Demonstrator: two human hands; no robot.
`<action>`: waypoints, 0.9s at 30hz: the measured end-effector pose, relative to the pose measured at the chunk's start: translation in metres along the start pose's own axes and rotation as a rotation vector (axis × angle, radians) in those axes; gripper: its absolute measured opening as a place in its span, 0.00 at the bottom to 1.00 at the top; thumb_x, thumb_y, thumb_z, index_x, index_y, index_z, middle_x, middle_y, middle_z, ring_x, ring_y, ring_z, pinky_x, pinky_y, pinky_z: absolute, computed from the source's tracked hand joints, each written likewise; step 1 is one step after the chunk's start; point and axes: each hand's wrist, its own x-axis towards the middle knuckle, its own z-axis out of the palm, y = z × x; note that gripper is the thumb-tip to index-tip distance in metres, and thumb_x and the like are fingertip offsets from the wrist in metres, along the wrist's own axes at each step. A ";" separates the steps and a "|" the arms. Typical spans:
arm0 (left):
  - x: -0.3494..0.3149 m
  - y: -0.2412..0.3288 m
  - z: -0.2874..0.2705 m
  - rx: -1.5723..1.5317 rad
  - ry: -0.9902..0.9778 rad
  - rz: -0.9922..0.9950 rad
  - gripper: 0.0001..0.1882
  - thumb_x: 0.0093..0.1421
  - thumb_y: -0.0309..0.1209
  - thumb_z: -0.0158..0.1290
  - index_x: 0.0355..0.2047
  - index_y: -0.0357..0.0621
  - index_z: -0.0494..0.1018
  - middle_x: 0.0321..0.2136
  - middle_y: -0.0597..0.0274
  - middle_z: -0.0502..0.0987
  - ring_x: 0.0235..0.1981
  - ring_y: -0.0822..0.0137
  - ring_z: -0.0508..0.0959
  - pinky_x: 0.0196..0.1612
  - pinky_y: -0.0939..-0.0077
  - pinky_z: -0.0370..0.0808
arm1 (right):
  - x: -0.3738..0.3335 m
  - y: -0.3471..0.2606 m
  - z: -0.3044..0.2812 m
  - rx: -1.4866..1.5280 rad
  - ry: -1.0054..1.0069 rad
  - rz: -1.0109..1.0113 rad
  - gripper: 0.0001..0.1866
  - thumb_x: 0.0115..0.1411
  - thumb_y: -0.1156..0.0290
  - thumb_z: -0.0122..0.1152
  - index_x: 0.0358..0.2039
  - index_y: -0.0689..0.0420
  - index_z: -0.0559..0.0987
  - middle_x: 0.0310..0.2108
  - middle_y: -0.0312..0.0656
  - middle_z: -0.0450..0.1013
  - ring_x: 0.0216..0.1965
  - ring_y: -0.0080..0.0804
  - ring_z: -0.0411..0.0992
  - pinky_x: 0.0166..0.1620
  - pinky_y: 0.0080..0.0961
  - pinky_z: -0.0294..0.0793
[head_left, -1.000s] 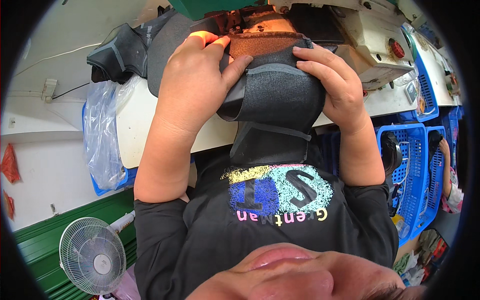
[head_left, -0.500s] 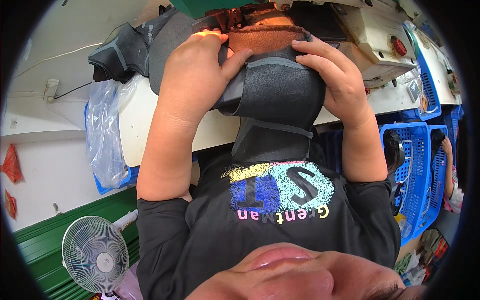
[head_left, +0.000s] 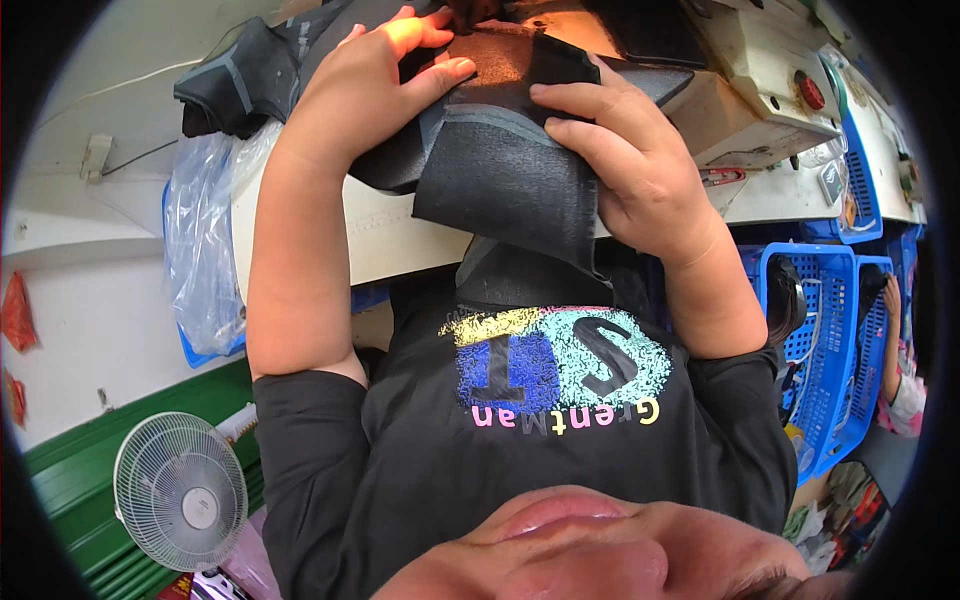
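A black fabric piece (head_left: 510, 165) with grey seam strips lies under both hands at the machine's working area (head_left: 472, 14), lit orange by a lamp. My left hand (head_left: 360, 95) rests on it at the left, fingers and thumb stretched and spread near the dark metal parts. On the right, my right hand (head_left: 640, 165) holds the piece by its side, its fingers bent over the top and its thumb hidden. The near part of the fabric hangs over the table edge towards my shirt. What sits beneath the metal parts is too dark to make out.
A white machine housing (head_left: 745, 125) with a red knob (head_left: 809, 90) stands at the right. More black pieces (head_left: 235, 85) lie far left, above clear plastic bags (head_left: 200, 260). Blue baskets (head_left: 815, 350) stand right, a fan (head_left: 182, 495) lower left. Another person's arm (head_left: 892, 335) shows far right.
Both hands have shifted up and to the left in the picture. The fabric has turned, and its near flap hangs flatter. The green machine head has left the view.
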 end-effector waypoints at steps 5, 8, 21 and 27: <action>0.000 -0.007 0.003 -0.152 -0.069 -0.028 0.22 0.61 0.42 0.63 0.50 0.41 0.79 0.53 0.50 0.79 0.67 0.56 0.67 0.67 0.62 0.61 | 0.020 -0.009 0.010 0.172 -0.088 -0.057 0.13 0.39 0.82 0.58 0.29 0.64 0.75 0.37 0.48 0.73 0.44 0.53 0.75 0.58 0.48 0.73; -0.002 -0.014 0.006 -0.133 -0.026 0.033 0.21 0.60 0.40 0.63 0.50 0.42 0.80 0.54 0.53 0.79 0.65 0.54 0.69 0.69 0.60 0.60 | 0.035 -0.012 0.020 0.184 -0.051 -0.168 0.07 0.37 0.77 0.61 0.21 0.60 0.74 0.27 0.42 0.67 0.38 0.47 0.74 0.49 0.41 0.77; -0.010 0.022 -0.008 -0.008 -0.012 -0.023 0.23 0.61 0.45 0.62 0.48 0.39 0.80 0.54 0.55 0.77 0.55 0.53 0.76 0.59 0.64 0.71 | 0.007 0.004 0.004 0.073 -0.029 -0.080 0.13 0.36 0.81 0.57 0.28 0.62 0.77 0.39 0.45 0.77 0.47 0.50 0.75 0.49 0.38 0.78; -0.010 0.026 -0.013 0.032 -0.051 -0.033 0.30 0.57 0.49 0.65 0.51 0.38 0.78 0.55 0.52 0.77 0.56 0.51 0.76 0.60 0.64 0.71 | 0.002 0.008 -0.002 0.310 0.024 0.050 0.14 0.46 0.77 0.58 0.35 0.64 0.81 0.45 0.50 0.79 0.46 0.52 0.76 0.51 0.40 0.76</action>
